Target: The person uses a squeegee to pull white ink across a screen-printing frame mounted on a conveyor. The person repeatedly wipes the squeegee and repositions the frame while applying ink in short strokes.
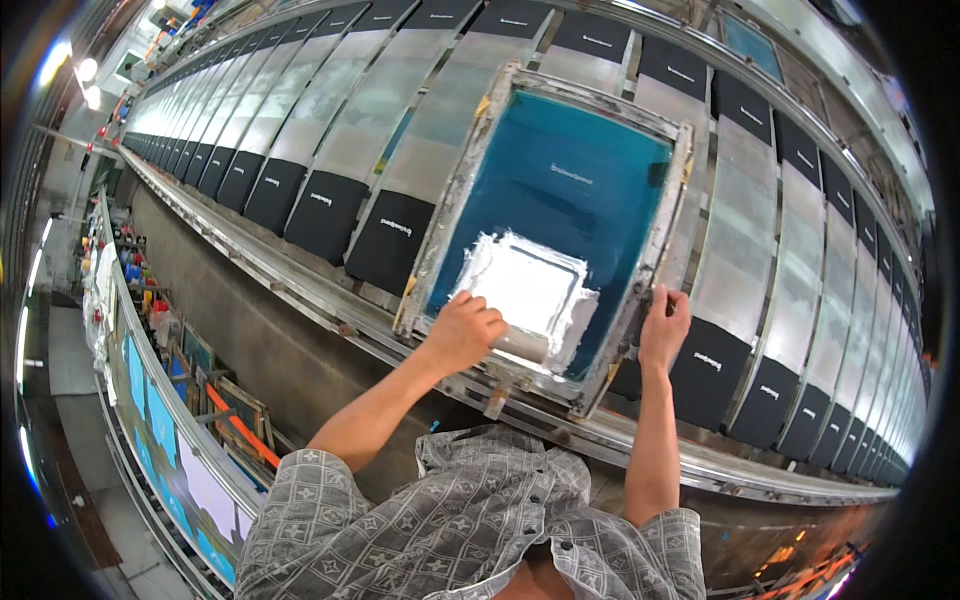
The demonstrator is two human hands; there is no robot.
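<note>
A screen-printing frame (pixel 455 195) with a blue-green mesh lies tilted across the long printing table in front of me. White ink (pixel 525 285) is spread thickly over the near part of the mesh. At the frame's near end, my left hand (pixel 466 330) is closed around one end of a squeegee (pixel 522 345), whose grey-brown edge rests in the ink. My right hand (pixel 664 325) has its fingers curled at the frame's right side rail, seeming to grip it. The fingertips there are partly hidden.
Black fabric pieces (pixel 325 215) with small white prints lie on pale boards in long rows on both sides. A metal rail (pixel 280 295) runs along the table's near edge. To the left stands a rack (pixel 165 430) with coloured sheets; containers and framed screens sit beyond it.
</note>
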